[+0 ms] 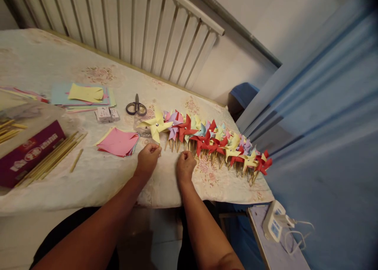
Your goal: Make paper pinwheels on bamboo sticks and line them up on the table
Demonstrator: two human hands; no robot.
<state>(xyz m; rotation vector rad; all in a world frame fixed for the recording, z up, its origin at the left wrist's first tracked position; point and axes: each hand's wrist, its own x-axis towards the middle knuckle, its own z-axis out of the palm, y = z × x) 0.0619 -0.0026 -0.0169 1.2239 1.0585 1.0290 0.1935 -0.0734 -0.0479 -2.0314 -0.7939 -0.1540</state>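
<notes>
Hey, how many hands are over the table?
2: the left hand holds a yellow pinwheel; the right hand is curled at the near side of the pinwheel row.

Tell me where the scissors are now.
In the head view, the scissors lie left of centre, between the small white boxes and the pale yellow pinwheel in the left hand.

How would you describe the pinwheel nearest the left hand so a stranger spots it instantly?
On the flower-patterned tablecloth, a long cluster of pinwheels runs toward the blue curtain. Go to its end nearest the scissors, above the left hand. The pale yellow pinwheel there looks larger than its purple neighbour.
</notes>
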